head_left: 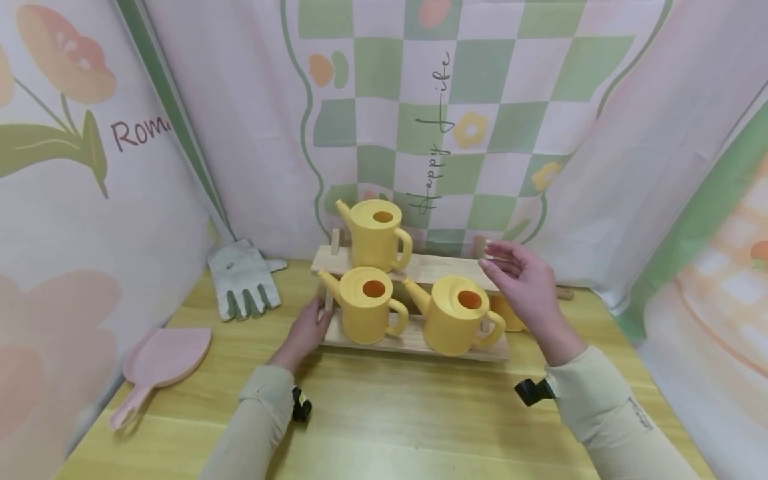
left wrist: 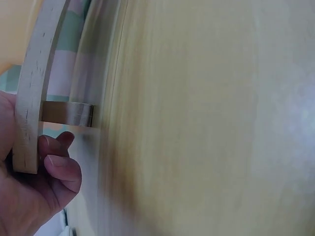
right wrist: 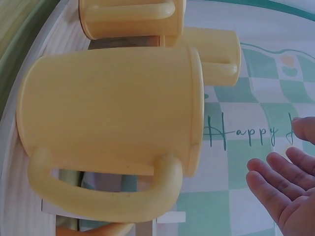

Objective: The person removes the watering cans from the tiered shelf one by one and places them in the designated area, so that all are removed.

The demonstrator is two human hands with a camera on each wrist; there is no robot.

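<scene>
A two-tier wooden shelf [head_left: 441, 269] stands on the table. My left hand [head_left: 307, 332] holds its left end, and in the left wrist view the fingers curl around the end of a board [left wrist: 29, 98]. One yellow watering can [head_left: 375, 233] stands on the upper tier, its spout to the left. On the lower tier stand a left can [head_left: 360, 313] and a right can [head_left: 447, 320]. My right hand [head_left: 525, 283] hovers over the shelf's right end, fingers loosely bent and holding nothing. Behind it another yellow item [head_left: 509, 312] is mostly hidden.
A grey work glove [head_left: 243, 280] lies at the back left of the table. Nearer on the left is a pink dustpan [head_left: 168, 357]. A brown handle end [head_left: 565, 293] shows at the back right. Printed curtains [head_left: 384, 120] close off the back and sides.
</scene>
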